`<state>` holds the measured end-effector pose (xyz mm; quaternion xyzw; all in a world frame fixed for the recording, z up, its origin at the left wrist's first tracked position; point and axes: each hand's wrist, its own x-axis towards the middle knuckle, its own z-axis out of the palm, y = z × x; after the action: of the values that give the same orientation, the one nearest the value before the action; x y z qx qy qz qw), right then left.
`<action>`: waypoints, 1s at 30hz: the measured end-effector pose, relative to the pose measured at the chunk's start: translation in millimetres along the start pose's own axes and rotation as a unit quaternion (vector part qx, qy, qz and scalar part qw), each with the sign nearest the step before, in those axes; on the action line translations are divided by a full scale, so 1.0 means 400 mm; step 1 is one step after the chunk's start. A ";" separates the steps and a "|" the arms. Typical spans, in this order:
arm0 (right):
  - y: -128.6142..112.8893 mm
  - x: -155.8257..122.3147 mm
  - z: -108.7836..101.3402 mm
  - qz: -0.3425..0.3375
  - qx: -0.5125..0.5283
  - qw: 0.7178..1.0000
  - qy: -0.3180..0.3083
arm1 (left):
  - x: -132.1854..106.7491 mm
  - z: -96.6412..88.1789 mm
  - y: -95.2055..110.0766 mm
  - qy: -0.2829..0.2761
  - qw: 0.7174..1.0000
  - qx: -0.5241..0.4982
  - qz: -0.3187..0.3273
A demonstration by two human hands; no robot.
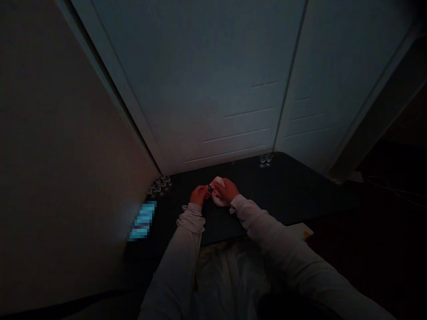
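Observation:
Over the dark table, my left hand (199,195) is closed, its fingers pinching a small stemmed glass (210,188), mostly hidden by the fingers and hard to make out in the dim light. My right hand (227,190) wraps round a pink and white cloth (218,201) and presses it against the same spot, so the two hands nearly touch. Part of the cloth hangs below the right fingers.
Several small stemmed glasses (160,186) crowd the table's left end by the wall. Two or more similar glasses (266,160) stand at the back right. A lit, blurred screen (143,221) is at the left edge. White panels (213,129) rise behind the black table (300,191).

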<state>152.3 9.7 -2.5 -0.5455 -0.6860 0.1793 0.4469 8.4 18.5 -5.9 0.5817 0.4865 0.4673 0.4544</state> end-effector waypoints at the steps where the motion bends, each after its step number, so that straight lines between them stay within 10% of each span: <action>1: -0.002 0.000 -0.001 0.001 -0.001 1.000 -0.002 | -0.002 0.001 0.003 0.003 1.000 0.000 -0.002; 30: 0.006 0.000 0.004 -0.006 -0.034 0.999 0.000 | 0.005 0.000 -0.012 0.002 1.000 -0.003 0.009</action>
<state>152.5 10.9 -5.4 -0.5560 -0.6948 0.1532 0.4297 7.9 21.2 -10.3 0.5842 0.4807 0.4738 0.4508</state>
